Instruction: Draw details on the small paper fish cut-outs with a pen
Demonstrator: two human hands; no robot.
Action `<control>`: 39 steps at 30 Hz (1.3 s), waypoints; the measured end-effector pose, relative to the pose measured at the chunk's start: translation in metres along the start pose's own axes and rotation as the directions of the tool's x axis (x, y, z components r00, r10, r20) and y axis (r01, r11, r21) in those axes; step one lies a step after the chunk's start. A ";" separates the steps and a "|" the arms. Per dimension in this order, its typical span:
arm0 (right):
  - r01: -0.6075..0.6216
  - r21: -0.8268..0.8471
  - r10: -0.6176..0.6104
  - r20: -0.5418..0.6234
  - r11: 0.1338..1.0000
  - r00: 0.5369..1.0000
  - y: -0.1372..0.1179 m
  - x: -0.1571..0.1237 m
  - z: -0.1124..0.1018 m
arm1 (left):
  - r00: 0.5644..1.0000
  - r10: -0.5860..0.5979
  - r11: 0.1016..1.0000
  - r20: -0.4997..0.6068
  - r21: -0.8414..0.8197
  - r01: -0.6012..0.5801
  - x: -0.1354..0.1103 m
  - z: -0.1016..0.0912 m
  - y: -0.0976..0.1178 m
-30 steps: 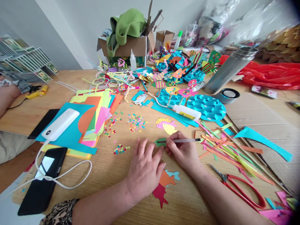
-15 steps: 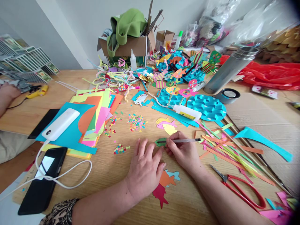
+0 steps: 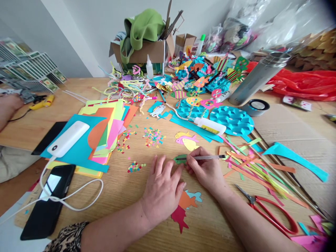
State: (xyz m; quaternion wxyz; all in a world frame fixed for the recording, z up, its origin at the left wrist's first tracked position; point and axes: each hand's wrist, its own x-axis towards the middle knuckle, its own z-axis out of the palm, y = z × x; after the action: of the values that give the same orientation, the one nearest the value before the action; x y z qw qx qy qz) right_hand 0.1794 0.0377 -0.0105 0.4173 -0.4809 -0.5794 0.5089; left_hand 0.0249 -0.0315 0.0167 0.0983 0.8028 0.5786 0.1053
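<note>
Head view shows no visible shift from moments ago, so penwork seems barely advanced, the right hand (image 3: 207,170) pinching a pen (image 3: 210,157) over the green paper fish (image 3: 181,156) on the table (image 3: 123,208), the left hand (image 3: 163,187), fingers apart, at its lower edge.

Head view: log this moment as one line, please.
right hand: holds pen, tip on green paper fish | left hand: spread, at the fish's near edge | nearby: red-handled scissors, orange fish cutout
</note>
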 end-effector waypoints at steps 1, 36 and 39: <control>-0.002 0.002 0.002 -0.001 1.000 1.000 0.000 0.000 0.000 | 1.000 -0.002 1.000 0.003 0.000 0.002 0.000 0.000 0.000; 0.005 -0.004 -0.005 0.002 1.000 1.000 -0.002 0.001 0.001 | 1.000 0.000 1.000 0.000 0.001 0.000 0.000 0.000 0.000; -0.001 0.000 0.001 -0.001 1.000 1.000 -0.002 0.000 0.001 | 1.000 0.001 1.000 0.002 0.002 -0.001 0.000 0.000 0.000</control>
State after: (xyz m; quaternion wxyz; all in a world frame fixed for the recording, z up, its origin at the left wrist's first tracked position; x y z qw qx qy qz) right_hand 0.1784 0.0379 -0.0087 0.4172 -0.4814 -0.5788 0.5091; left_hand 0.0254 -0.0318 0.0164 0.0980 0.8034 0.5781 0.1040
